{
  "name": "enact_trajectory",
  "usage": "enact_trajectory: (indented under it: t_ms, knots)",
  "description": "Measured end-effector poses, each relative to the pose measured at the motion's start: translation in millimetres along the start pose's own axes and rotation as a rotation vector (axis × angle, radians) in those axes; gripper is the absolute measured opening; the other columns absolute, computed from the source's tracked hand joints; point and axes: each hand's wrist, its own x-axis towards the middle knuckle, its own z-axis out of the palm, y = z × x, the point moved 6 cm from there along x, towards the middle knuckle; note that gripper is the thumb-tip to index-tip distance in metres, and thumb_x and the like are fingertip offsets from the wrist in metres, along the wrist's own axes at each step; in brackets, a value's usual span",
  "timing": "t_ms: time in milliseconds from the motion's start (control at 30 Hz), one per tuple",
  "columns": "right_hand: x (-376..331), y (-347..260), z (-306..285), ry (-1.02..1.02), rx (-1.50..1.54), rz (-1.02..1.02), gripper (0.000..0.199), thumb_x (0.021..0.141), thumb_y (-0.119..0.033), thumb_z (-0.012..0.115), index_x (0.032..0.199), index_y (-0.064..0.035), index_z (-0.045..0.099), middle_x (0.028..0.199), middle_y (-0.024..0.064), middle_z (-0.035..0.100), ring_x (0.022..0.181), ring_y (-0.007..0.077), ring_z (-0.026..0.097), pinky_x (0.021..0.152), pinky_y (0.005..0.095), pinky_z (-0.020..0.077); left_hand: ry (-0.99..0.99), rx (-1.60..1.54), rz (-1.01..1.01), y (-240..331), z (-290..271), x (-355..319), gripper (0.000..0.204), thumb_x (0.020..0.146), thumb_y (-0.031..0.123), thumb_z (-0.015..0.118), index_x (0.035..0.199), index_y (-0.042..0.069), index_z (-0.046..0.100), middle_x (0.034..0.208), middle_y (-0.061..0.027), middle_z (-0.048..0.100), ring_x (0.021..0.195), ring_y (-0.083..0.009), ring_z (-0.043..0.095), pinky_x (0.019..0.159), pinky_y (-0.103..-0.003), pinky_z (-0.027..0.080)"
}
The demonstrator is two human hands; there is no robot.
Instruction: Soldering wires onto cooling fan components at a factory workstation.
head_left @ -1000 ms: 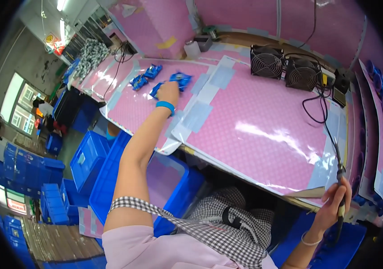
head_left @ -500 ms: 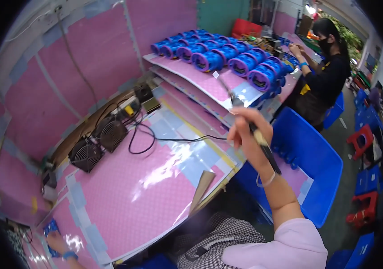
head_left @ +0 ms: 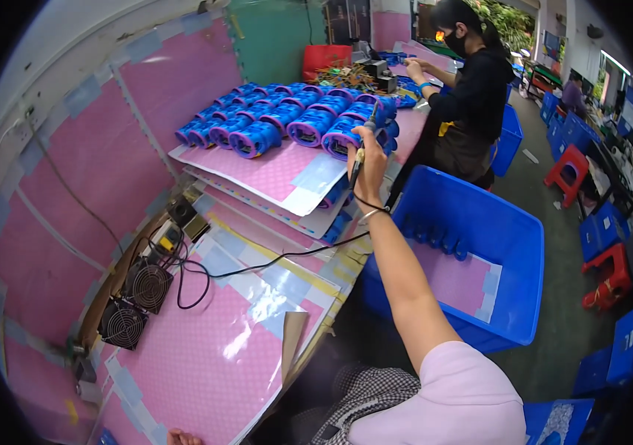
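Note:
My right hand (head_left: 370,167), arm stretched far forward, is closed round a soldering iron (head_left: 359,159). The iron points up and away, its tip beside the nearest right one of several blue round housings (head_left: 256,139) with pink rims. Whether it touches that housing I cannot tell. A black cord (head_left: 279,259) trails from the iron back across the table. My left hand (head_left: 183,438) barely shows at the lower edge, its fingers bunched; what they hold, if anything, is hidden. Close to it, the end of a blue piece (head_left: 107,438) shows at the lower left.
The housings stand on stacked pink sheets (head_left: 276,174). Two black fans (head_left: 124,324) sit along the wall side of the pink-covered table (head_left: 190,371). A blue bin (head_left: 505,230) stands right of my arm. Beyond, a co-worker (head_left: 472,89) handles small parts; red stools (head_left: 568,174) line the aisle.
My view has swung to the right. My right hand has reached further forward with the soldering iron, up to the housings. My left hand, earlier on the blue piece, now lies to its right.

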Motion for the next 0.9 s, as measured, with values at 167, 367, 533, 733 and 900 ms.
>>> enact_trajectory:
  t_ms: [167, 367, 533, 733, 900]
  knots:
    - [-24, -70, -40, 0.123, 0.13, -0.171, 0.026, 0.075, 0.001, 0.067, 0.098, -0.0079, 0.06, 0.093, 0.0134, 0.066, 0.084, 0.0295, 0.065, 0.07, 0.0362, 0.0504, -0.161, -0.159, 0.04, 16, 31, -22, 0.015, 0.094, 0.02, 0.051, 0.103, 0.01, 0.056, 0.06, 0.0014, 0.041, 0.048, -0.0096, 0.032, 0.045, -0.023, 0.03]
    - [-158, -178, -33, -0.756, 0.734, -0.194, 0.023, 0.082, -0.001, 0.051, 0.099, -0.0116, 0.061, 0.093, 0.0087, 0.058, 0.082, 0.0233, 0.057, 0.074, 0.0342, 0.0466, -0.602, -0.216, -0.227, -25, 89, -27, 0.015, 0.095, 0.016, 0.049, 0.107, 0.008, 0.054, 0.064, 0.0006, 0.045, 0.049, -0.0083, 0.035, 0.049, -0.024, 0.034]
    - [-262, -229, -33, -1.13, 0.729, -0.237, 0.024, 0.076, -0.003, 0.056, 0.1, -0.0094, 0.055, 0.085, 0.0126, 0.06, 0.08, 0.034, 0.059, 0.069, 0.0406, 0.0473, -0.097, 0.972, 0.485, -37, 125, -48, 0.045, 0.084, 0.032, 0.064, 0.11, -0.004, 0.059, 0.081, -0.0141, 0.06, 0.065, -0.0261, 0.052, 0.065, -0.035, 0.045]
    - [-225, -227, 13, -1.138, 0.802, -0.079, 0.026, 0.074, -0.011, 0.063, 0.099, -0.0075, 0.055, 0.066, 0.015, 0.061, 0.065, 0.0385, 0.059, 0.059, 0.0463, 0.0448, 0.01, 1.087, 0.529, -38, 146, -45, 0.046, 0.08, 0.037, 0.069, 0.092, -0.008, 0.064, 0.078, -0.0175, 0.062, 0.07, -0.0216, 0.055, 0.063, -0.035, 0.046]
    - [-247, -224, 51, -1.008, 0.572, -0.194, 0.031, 0.073, -0.025, 0.069, 0.096, -0.0094, 0.055, 0.064, 0.0173, 0.058, 0.069, 0.04, 0.06, 0.058, 0.0486, 0.044, -0.19, 1.226, 0.527, -63, 148, 0, 0.045, 0.083, 0.035, 0.063, 0.077, -0.009, 0.062, 0.065, -0.013, 0.059, 0.059, -0.0181, 0.05, 0.053, -0.036, 0.042]
